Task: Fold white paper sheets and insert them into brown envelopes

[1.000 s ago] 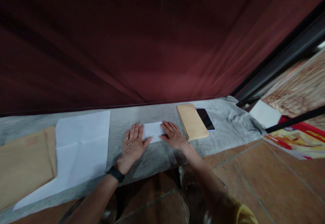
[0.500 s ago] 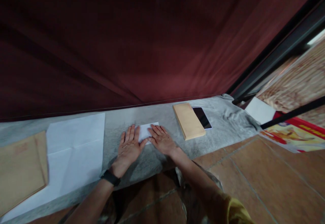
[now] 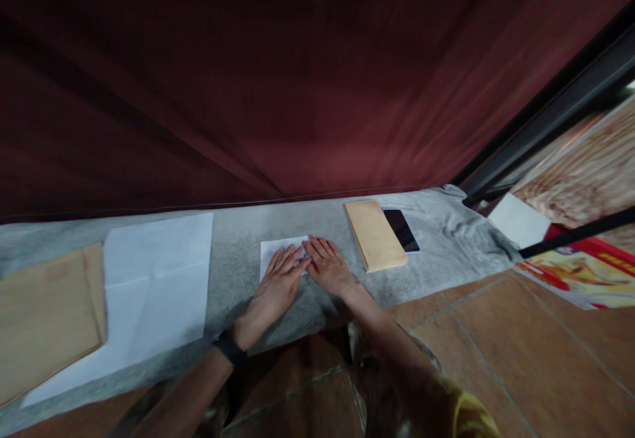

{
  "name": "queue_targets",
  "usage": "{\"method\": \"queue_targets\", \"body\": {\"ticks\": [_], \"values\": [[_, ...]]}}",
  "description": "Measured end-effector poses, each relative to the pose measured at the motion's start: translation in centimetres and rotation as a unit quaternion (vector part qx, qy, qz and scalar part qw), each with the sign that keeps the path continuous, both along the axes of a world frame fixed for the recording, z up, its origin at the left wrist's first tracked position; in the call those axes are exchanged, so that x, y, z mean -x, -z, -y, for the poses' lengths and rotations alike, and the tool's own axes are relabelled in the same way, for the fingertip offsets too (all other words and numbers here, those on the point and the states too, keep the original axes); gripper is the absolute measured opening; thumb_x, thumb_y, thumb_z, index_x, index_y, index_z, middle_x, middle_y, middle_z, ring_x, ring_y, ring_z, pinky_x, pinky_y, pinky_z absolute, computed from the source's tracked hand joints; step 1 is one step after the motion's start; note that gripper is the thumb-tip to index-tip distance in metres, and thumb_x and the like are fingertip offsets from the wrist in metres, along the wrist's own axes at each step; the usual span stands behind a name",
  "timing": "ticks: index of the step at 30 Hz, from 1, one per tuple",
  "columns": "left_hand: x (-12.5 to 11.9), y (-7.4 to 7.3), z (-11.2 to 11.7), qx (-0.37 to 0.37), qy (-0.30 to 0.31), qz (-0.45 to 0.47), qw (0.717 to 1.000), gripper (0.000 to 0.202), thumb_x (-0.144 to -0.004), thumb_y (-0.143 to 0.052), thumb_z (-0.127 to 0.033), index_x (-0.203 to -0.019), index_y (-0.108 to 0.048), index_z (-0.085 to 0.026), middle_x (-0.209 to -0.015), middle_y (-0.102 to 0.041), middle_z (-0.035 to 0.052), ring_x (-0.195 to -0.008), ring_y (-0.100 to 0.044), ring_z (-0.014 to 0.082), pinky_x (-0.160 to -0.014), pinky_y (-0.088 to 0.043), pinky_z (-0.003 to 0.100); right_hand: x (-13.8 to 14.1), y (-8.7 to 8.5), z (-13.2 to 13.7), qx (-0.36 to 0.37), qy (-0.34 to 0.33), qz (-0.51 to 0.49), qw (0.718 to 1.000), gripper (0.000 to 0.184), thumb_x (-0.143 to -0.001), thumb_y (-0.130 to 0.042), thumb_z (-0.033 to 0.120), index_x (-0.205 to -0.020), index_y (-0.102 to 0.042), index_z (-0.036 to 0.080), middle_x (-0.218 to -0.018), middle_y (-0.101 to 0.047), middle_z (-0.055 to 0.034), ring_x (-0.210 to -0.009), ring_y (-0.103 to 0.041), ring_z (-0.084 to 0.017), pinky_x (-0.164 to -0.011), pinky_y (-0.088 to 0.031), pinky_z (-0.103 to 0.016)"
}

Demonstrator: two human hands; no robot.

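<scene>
A small folded white paper [image 3: 272, 253] lies on a grey cloth [image 3: 238, 253] spread along the floor. My left hand [image 3: 276, 286] lies flat on the paper's near right part, fingers stretched out. My right hand [image 3: 329, 268] rests flat beside it, its fingertips at the paper's right edge, touching the left hand's fingers. Both hands hold nothing. A black band sits on my left wrist [image 3: 231, 348].
A large creased white sheet [image 3: 149, 286] and brown envelopes [image 3: 44, 315] lie at the left. A tan envelope stack [image 3: 374, 235] and a dark phone [image 3: 401, 230] lie at the right. A dark red curtain [image 3: 297, 81] hangs behind. Brown tiles [image 3: 496, 358] cover the floor.
Both hands slid over the folded paper: the left hand moved right onto it, the right hand moved left, and their fingers now meet. More of the paper's left side shows.
</scene>
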State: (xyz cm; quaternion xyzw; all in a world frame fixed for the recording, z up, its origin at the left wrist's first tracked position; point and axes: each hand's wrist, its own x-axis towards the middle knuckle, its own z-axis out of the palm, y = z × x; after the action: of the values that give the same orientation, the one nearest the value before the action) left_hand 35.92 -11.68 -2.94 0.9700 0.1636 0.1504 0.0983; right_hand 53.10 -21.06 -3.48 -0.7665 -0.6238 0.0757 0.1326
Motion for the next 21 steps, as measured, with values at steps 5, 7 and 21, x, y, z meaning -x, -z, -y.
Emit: {"method": "queue_targets", "body": {"ticks": [5, 7, 21], "values": [[0.3, 0.2, 0.0, 0.004, -0.008, -0.015, 1.000, 0.046, -0.099, -0.039, -0.016, -0.140, -0.060, -0.020, -0.154, -0.052, 0.0133, -0.147, -0.043, 0.0272, -0.122, -0.033, 0.054, -0.1, 0.2, 0.0, -0.007, -0.002, 0.004, 1.000, 0.058, -0.106, -0.043, 0.045, -0.157, -0.039, 0.019, -0.166, -0.030, -0.0064, -0.154, -0.030, -0.025, -0.127, -0.023, -0.044], [0.6, 0.2, -0.6, -0.001, -0.027, -0.009, 1.000, 0.044, -0.102, -0.039, -0.024, -0.141, -0.059, -0.020, -0.155, -0.051, 0.0129, -0.147, -0.042, 0.0280, -0.123, -0.032, 0.054, -0.1, 0.1, -0.1, -0.007, 0.000, 0.004, 1.000, 0.057, -0.106, -0.043, 0.046, -0.156, -0.041, 0.020, -0.166, -0.031, -0.0063, -0.154, -0.030, -0.025, -0.127, -0.023, -0.045], [1.9, 0.1, -1.7, -0.028, -0.155, -0.082, 0.984, 0.056, -0.103, -0.040, -0.043, -0.152, -0.048, -0.018, -0.163, -0.038, 0.0152, -0.153, -0.032, 0.0313, -0.124, -0.029, 0.052, -0.9, -0.7, -0.2, 0.025, 0.015, -0.012, 0.999, 0.063, -0.103, -0.047, 0.051, -0.157, -0.040, 0.020, -0.167, -0.030, -0.0076, -0.155, -0.025, -0.028, -0.127, -0.021, -0.046]]}}
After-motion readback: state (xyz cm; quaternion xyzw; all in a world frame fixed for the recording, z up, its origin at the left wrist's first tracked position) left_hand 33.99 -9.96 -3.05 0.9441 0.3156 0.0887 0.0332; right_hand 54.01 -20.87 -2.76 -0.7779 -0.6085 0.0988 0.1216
